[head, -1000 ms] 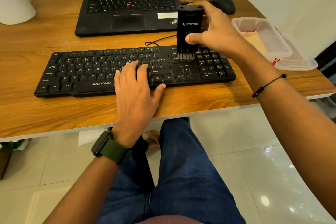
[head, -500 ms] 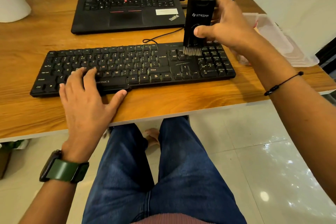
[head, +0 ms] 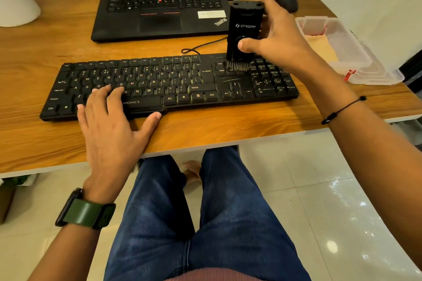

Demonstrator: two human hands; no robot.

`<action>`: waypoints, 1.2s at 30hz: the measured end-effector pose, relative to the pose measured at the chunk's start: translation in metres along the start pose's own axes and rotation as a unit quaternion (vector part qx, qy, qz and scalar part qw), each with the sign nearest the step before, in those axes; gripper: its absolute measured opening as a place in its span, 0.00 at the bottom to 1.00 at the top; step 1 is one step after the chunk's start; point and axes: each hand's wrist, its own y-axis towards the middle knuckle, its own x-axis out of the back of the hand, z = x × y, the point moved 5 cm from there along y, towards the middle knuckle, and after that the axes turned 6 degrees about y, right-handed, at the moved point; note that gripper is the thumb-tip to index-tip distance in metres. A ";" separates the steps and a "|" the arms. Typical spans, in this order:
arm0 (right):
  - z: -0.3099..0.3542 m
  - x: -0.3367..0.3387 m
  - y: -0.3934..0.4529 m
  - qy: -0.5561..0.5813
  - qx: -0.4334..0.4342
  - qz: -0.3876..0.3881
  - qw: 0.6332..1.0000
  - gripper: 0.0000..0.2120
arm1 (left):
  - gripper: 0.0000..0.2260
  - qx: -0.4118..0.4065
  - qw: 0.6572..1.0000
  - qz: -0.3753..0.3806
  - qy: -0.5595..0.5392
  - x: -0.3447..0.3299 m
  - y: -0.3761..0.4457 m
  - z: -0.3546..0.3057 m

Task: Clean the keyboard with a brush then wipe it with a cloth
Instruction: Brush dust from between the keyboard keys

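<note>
My right hand (head: 277, 39) fingers pinch the brush (head: 245, 32) upright on the keyboard (head: 169, 84) near the bench's front edge, left hand (head: 112, 121) spread flat steadying it; pressing hard could pop keys.

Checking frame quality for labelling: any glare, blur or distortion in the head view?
Head view: glare spots on the glossy floor tiles; wide-angle bend in the desk edge; keyboard legends legible, brush logo sharp; laptop keys slightly soft; right hand and left hand sharp, no motion smear.
</note>
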 end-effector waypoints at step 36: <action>0.027 -0.012 0.002 -0.013 0.034 -0.019 0.999 0.26 | 0.33 -0.013 1.000 0.002 0.001 0.001 0.002 -0.004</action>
